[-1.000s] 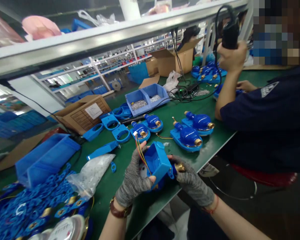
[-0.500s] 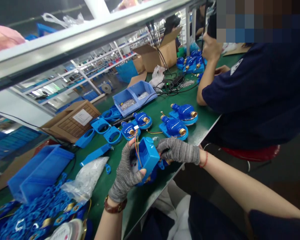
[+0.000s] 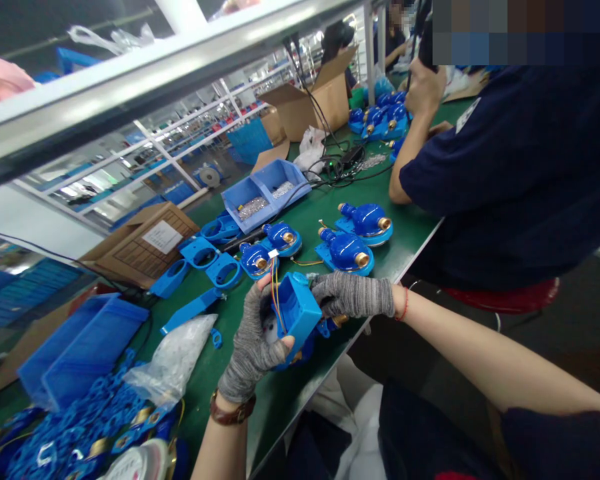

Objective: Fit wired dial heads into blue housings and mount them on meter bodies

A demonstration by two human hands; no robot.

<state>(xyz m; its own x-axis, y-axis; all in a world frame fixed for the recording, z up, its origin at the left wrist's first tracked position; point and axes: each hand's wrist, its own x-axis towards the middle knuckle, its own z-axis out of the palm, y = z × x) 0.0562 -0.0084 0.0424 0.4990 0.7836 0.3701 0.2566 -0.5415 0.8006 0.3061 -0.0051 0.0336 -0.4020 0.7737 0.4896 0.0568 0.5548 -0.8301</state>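
My left hand [image 3: 253, 340], in a grey fingerless glove, grips a blue water meter [image 3: 303, 313] with an open box-shaped housing facing up. Red and yellow wires [image 3: 275, 287] rise from the housing to a white connector. My right hand [image 3: 347, 295], gloved the same way, is closed against the housing's right side; its fingertips and anything in them are hidden. Just beyond are two water meters with brass ends [image 3: 344, 250] and a smaller pair [image 3: 255, 259]. Blue ring brackets [image 3: 224, 269] lie to the left of these.
A two-part blue bin [image 3: 265, 193] holds small metal parts. Cardboard boxes [image 3: 143, 237] stand behind. On the left are a plastic bag [image 3: 177, 357], a blue tray [image 3: 80, 347] and piled blue rings [image 3: 80, 420]. A co-worker's arm [image 3: 413, 160] is at the right; black cables [image 3: 337, 167] cross the table.
The view has shifted slightly. Both hands stay on the water meter in nearly the same pose, with the housing turned very slightly.
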